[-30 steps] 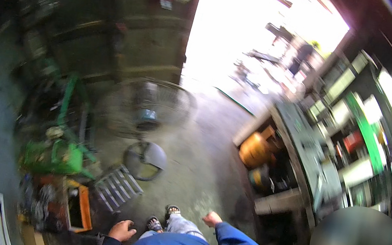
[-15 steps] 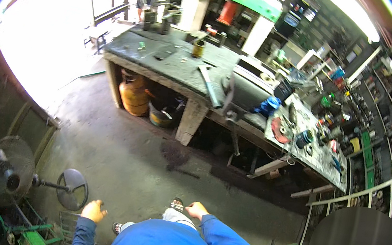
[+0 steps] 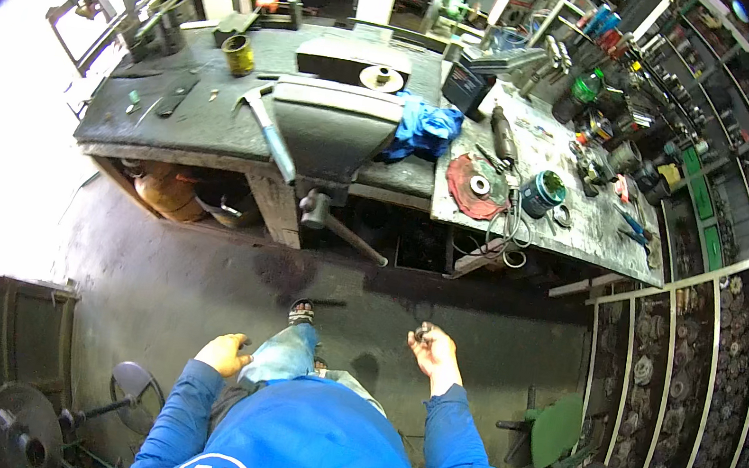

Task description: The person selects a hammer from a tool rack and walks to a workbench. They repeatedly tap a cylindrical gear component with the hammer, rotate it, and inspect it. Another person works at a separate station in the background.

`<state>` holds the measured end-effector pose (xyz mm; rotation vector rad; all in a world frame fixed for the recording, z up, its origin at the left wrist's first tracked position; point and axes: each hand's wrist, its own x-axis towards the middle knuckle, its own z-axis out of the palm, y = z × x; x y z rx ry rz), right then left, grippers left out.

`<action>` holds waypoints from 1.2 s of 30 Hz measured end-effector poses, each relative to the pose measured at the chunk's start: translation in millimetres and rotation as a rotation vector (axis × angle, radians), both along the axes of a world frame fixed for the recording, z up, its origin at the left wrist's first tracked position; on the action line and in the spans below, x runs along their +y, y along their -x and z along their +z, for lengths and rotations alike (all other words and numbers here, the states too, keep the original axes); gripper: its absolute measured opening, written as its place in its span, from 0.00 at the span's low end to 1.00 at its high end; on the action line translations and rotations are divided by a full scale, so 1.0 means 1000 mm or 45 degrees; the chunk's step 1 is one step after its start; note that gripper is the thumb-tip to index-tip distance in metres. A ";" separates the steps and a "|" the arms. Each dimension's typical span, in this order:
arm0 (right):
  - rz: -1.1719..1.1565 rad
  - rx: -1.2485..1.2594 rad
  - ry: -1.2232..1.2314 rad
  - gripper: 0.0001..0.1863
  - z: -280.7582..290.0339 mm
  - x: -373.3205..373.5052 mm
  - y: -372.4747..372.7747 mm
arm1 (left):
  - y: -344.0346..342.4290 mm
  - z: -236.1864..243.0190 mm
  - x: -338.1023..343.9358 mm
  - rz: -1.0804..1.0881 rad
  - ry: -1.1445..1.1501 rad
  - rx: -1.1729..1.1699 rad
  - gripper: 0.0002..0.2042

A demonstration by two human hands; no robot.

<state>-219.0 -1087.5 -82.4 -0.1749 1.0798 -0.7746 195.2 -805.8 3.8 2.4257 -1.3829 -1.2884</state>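
Right hand is curled half shut around a small dark metal part, which pokes out above the fingers toward the surface; the part is too small to give its shape or long axis. It sits in that hand above the stained concrete floor, well apart from the surface. Left hand hangs by the thigh in a loose fist, holding nothing visible. Both sleeves are smooth blue fabric. The surface is a long, dull grey metal-topped bench, scuffed and oily. On it: a big grey vise with wedge-shaped body, its handle bar slanting down right; a crumpled blue rag; a round red disc; a cylindrical teal can; a yellow tin.
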 end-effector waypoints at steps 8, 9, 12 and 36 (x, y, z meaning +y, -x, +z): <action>0.369 0.963 0.890 0.12 0.131 -0.201 -0.071 | -0.106 -0.115 -0.098 0.336 0.007 0.172 0.20; 0.406 1.075 1.015 0.12 0.142 -0.232 -0.074 | -0.115 -0.127 -0.108 0.527 -0.036 0.294 0.20; 0.443 1.709 1.487 0.15 0.156 -0.317 -0.085 | -0.128 -0.154 -0.122 1.051 -0.041 0.525 0.16; 1.451 1.304 1.972 0.24 0.278 -0.355 -0.141 | 0.134 -0.161 -0.056 2.020 -0.196 0.477 0.16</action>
